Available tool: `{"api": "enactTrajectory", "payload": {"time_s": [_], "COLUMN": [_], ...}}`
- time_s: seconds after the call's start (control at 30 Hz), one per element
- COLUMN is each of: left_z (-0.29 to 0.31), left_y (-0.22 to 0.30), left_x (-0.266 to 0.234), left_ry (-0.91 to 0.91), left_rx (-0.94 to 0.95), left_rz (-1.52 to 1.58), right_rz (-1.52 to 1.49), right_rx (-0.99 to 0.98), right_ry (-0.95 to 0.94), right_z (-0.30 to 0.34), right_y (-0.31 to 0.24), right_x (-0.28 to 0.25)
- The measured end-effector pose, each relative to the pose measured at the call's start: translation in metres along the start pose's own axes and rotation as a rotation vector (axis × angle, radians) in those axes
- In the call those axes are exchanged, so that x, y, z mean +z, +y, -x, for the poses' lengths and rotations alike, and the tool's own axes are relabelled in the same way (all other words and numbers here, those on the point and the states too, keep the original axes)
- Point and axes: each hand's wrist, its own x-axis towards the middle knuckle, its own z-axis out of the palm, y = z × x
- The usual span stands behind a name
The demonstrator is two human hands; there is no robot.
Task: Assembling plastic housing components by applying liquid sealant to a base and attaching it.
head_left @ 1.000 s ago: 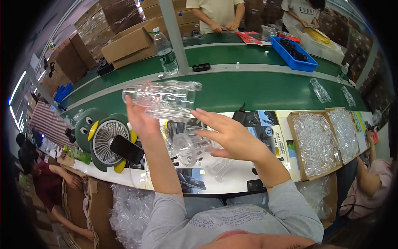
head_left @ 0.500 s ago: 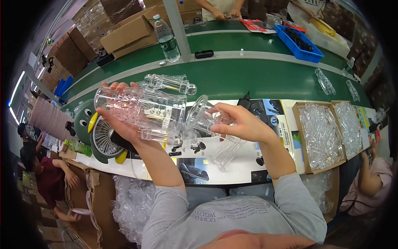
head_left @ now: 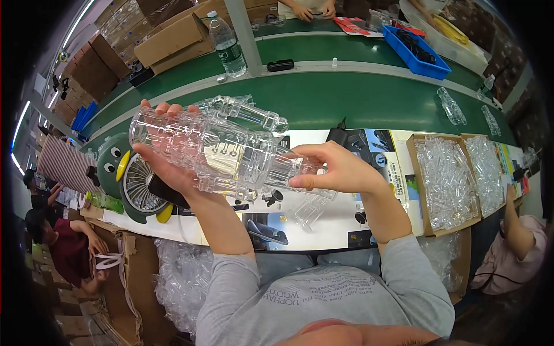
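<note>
Between both hands, one stack of clear plastic shells was gripped: left hand cupped beneath, right hand pinching its end. Beyond the fingertips lay two cartons of clear parts, apparently similar.

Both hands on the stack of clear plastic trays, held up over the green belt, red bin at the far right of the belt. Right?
Not quite: the bin is blue, not red, as the head view shows. The rest holds: the left hand and right hand both hold the stack of clear plastic trays up over the green belt.

Left hand palm behind clear parts
</note>
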Motion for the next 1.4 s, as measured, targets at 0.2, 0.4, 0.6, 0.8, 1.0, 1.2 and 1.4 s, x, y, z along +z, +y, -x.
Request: {"api": "enactTrajectory", "payload": {"time_s": [0.2,0.4,0.6,0.8,1.0,1.2,1.4], "left_z": [0.000,0.001,0.002,0.004,0.009,0.019,0.030], "left_y": [0.000,-0.003,-0.008,-0.008,-0.005,0.013,0.032], "left_x": [-0.001,-0.001,0.002,0.005,0.037,0.022,0.037], "left_ry": [-0.032,-0.029,-0.077,-0.047,0.181,-0.181,-0.458], "left_rx": [-0.020,-0.046,-0.047,-0.014,0.073,0.187,0.087], "left_rz": [-0.036,0.028,0.074,0.094,-0.347,-0.261,-0.216], "right_rz": [0.003,0.077,0.000,-0.109,0.409,0.583,0.580], "right_rx": [-0.022,-0.043,-0.043,0.066,-0.153,-0.369,-0.458], "right_ry": [-0.007,0.011,0.050,-0.003,0.190,0.307,0.379], "right_z": [-0.001,-0.001,0.001,0.000,-0.001,0.002,0.000], "right_y": [-0.002,-0.003,-0.005,-0.008,-0.004,-0.005,-0.006], "right_x": [-0.001,-0.003,-0.001,-0.001,0.007,0.024,0.041]}}
